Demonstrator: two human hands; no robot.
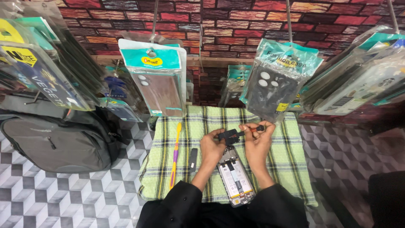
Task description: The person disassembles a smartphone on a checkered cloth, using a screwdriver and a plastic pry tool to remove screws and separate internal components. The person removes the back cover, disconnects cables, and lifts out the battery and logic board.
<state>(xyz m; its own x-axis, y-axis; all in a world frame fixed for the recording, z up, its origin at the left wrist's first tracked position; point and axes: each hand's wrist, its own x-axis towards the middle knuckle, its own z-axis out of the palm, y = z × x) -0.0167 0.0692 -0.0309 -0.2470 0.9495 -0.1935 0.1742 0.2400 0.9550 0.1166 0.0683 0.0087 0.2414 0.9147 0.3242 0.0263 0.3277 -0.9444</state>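
Note:
My left hand [212, 148] pinches a small black plastic part [229, 135] above an opened phone [235, 176], which lies back-off on the green checked cloth [287, 164] with its battery showing. My right hand [258, 141] grips a small screwdriver [253, 128] with a black handle, its tip pointing left at the black part. Both hands hover just over the top end of the phone. My black sleeves frame the lower edge of the view.
A yellow and purple toothbrush [175, 155] and a slim dark tool [193, 159] lie on the cloth left of the phone. Packaged phone cases [158, 80] hang on hooks all around. A grey backpack [59, 137] rests at left on the patterned surface.

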